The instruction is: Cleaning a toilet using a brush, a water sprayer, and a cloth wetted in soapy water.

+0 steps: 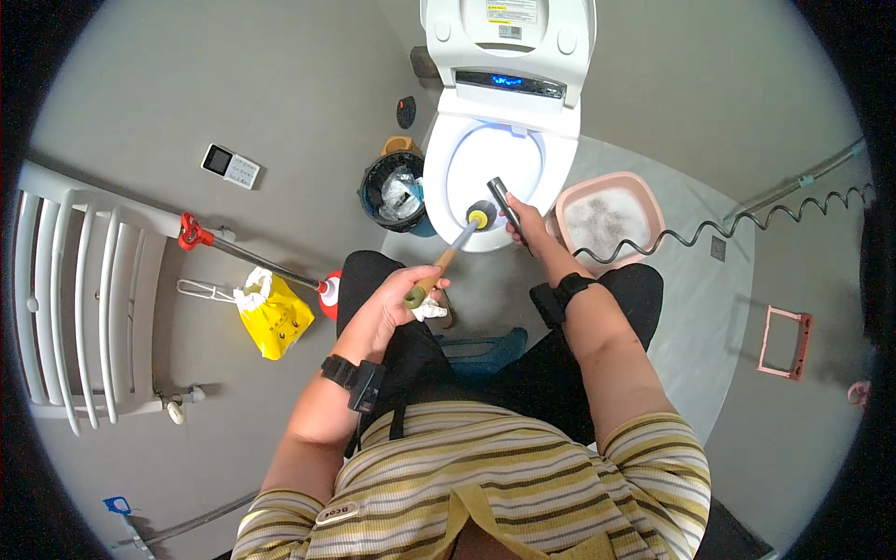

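My left hand [403, 287] is closed round the tan handle of a toilet brush [450, 255]. Its yellow collar and dark round head are inside the front of the white toilet bowl [562, 157]. Crumpled white material [429, 310] shows just below that hand; whether the fingers hold it I cannot tell. My right hand [529, 227] grips a dark grey hand sprayer [501, 193] over the bowl's front right, its end near the brush head. A black coiled hose [695, 235] runs from near my right wrist to the right wall. Any water from the sprayer cannot be made out.
Right of the toilet stands a pink basin [653, 201] of foamy water. On its left is a black-lined bin [371, 207]. A red-and-white plunger [329, 294], a yellow bag [277, 322] and a white towel radiator [89, 308] are further left. The toilet lid [509, 56] is up.
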Demonstrator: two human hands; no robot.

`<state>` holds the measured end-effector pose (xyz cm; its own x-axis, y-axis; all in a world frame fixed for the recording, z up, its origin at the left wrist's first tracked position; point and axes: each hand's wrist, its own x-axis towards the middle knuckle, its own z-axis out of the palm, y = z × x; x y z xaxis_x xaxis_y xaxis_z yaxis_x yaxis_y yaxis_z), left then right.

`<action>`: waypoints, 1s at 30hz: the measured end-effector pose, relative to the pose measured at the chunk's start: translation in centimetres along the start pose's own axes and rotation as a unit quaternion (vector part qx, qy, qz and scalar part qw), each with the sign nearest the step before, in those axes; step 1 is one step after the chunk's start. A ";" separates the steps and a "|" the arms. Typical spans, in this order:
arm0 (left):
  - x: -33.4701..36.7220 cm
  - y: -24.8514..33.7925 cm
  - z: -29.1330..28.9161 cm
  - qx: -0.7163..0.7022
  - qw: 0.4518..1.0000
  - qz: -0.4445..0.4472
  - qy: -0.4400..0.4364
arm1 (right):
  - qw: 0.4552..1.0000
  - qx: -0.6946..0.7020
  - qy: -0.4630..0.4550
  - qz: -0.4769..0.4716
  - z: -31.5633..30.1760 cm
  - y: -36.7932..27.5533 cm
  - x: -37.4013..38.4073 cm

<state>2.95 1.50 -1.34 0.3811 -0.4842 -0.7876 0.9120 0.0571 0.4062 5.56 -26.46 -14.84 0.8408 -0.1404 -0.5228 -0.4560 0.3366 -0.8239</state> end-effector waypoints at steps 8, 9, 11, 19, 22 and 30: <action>0.9 -0.8 -2.0 -0.088 0.995 0.000 -0.046 | 1.000 -0.005 -0.016 -0.012 0.2 0.3 0.1; 0.8 -0.9 -2.0 -0.106 0.993 -0.001 -0.053 | 1.000 -0.005 -0.015 -0.012 0.1 0.3 0.1; 0.4 -0.9 -1.7 -0.105 0.993 0.023 -0.056 | 0.999 0.011 0.032 0.000 0.2 0.3 0.1; -0.4 -0.4 -1.7 -0.151 0.984 0.045 -0.082 | 1.000 -0.009 0.011 0.016 -0.2 0.7 0.3; -0.7 -0.4 -1.5 -0.183 0.978 0.006 -0.102 | 0.999 -0.025 -0.021 0.028 0.0 0.8 0.2; -0.8 -0.3 -1.2 -0.088 0.996 -0.008 -0.024 | 0.998 -0.014 -0.050 0.039 0.0 0.9 0.4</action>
<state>2.53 2.94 -1.44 0.3634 -0.5276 -0.7679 0.9316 0.1990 0.3041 5.53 -26.19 -15.76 0.8266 -0.0205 -0.5625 -0.5283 0.3165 -0.7879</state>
